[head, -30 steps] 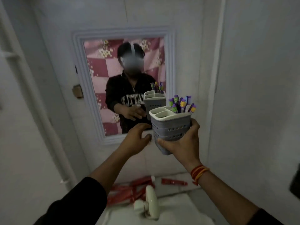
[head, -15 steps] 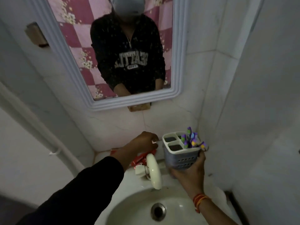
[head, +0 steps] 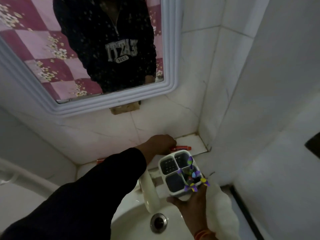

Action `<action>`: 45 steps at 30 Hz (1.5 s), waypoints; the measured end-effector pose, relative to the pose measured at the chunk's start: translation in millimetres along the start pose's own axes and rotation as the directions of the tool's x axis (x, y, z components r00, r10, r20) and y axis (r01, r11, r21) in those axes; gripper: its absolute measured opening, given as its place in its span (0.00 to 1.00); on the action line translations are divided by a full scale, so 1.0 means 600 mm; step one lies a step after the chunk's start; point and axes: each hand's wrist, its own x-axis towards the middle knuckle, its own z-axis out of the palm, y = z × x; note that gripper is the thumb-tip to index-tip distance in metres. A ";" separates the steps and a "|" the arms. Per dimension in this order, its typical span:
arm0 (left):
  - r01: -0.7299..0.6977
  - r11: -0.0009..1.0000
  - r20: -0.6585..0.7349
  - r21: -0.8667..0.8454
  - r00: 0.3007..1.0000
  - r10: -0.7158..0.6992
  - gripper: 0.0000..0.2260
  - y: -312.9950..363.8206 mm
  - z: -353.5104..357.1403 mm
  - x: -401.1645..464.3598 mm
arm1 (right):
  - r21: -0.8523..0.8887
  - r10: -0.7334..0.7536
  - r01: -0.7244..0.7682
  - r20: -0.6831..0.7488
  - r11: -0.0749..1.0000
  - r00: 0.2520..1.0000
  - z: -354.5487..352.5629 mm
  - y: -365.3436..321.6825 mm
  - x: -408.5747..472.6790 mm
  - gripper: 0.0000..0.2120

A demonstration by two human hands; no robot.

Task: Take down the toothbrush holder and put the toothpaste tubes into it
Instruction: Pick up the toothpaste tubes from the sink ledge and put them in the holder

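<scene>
Red toothpaste tube (head: 181, 148) on the tiled ledge (head: 192, 142) is the target now: left hand (head: 160, 144) has moved from the tap area half a second ago out to the tube's near end, knuckles up, fingers curled down over it. Can't tell if it's actually pinched yet; the tube lies flat, cap end sticking out past the fingertips toward the corner.

A second red tube (head: 101, 160) shows just behind the left sleeve, mostly hidden.

Toothbrush holder (head: 180, 174) is down from mirror height a second ago. It's now held over the sink (head: 138, 215), just right of the tap (head: 149, 191). Right hand (head: 192, 203) cups it from below, palm and fingers closed round the base. It sits just below and right of the left hand, near but not touching.

Toothbrushes (head: 192, 177) fill the compartment nearest the right fingertips; the other three look empty.

Read: take-down is done, the first tube pickup is under way, and the lift to an empty compartment is short.
</scene>
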 end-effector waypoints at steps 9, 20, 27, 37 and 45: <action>0.010 1.000 0.002 -0.011 1.000 -0.010 0.14 0.010 -0.012 0.012 | 0.029 0.032 -0.034 0.051 0.999 0.998 -0.013 -0.006 0.012 0.58; 0.148 0.951 -0.268 -0.273 0.937 -0.223 0.14 0.109 -0.214 -0.169 | 0.059 -0.018 0.010 0.136 0.998 0.991 -0.037 -0.037 0.018 0.55; 0.199 0.954 -0.141 -0.226 0.962 -0.234 0.08 0.173 -0.135 -0.149 | 0.129 -0.011 -0.012 0.173 0.992 0.985 -0.042 -0.044 0.022 0.54; 0.408 0.763 0.074 -0.502 0.899 -0.432 0.09 0.073 -0.121 -0.129 | 0.099 -0.026 0.010 0.161 0.995 0.987 -0.042 -0.048 0.023 0.52; 0.493 0.811 0.057 -0.315 0.863 -0.502 0.11 -0.020 0.001 -0.130 | 0.068 -0.036 0.027 0.135 0.997 0.990 -0.040 -0.042 0.028 0.52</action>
